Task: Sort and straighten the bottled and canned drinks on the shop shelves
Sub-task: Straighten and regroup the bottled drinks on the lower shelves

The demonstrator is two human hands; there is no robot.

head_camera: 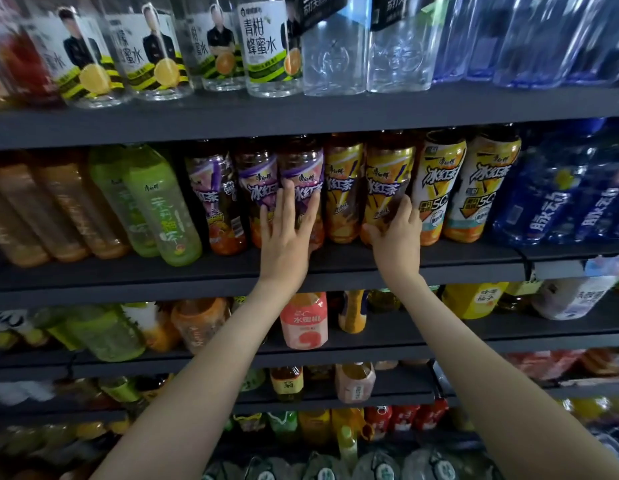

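Note:
On the middle shelf (232, 271) stands a row of iced tea bottles. My left hand (287, 233) lies flat with straight fingers against a purple-labelled iced tea bottle (303, 168). My right hand (398, 233) grips the lower part of a yellow-labelled iced tea bottle (387, 174), thumb on its left side and fingers round its right. Another yellow-labelled bottle (342, 188) stands between the two hands. Both bottles are upright.
Green tea bottles (162, 209) lean at the left, orange drinks (58, 209) beyond them. White-and-yellow iced tea bottles (474, 188) and blue bottles (561, 202) stand to the right. Honey water (263, 46) and clear water bottles (336, 53) fill the shelf above. Lower shelves hold mixed drinks.

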